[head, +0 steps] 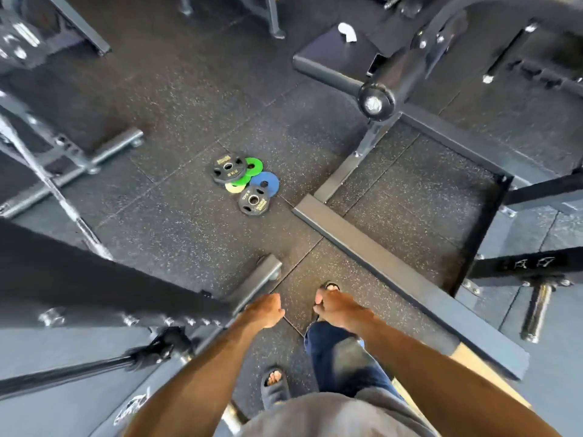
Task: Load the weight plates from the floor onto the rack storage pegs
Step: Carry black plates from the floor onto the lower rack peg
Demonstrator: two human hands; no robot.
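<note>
Small weight plates (254,201) lie flat in one overlapping heap on the floor (189,222): two black, two green, one blue, one pale yellow.

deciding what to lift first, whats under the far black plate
A green plate and a pale yellow plate stick out under the black plate; the rest is covered.

I read this as a gym, free-weights area. Floor: black speckled rubber tiles (176,238) throughout. Small weight plates (226,172) in black, green, blue and yellow lie piled at centre. Far right: a padded bench (331,58). Bolted steel machine frames (394,250) stand left and right. Near right: a chrome peg (537,313).
</note>
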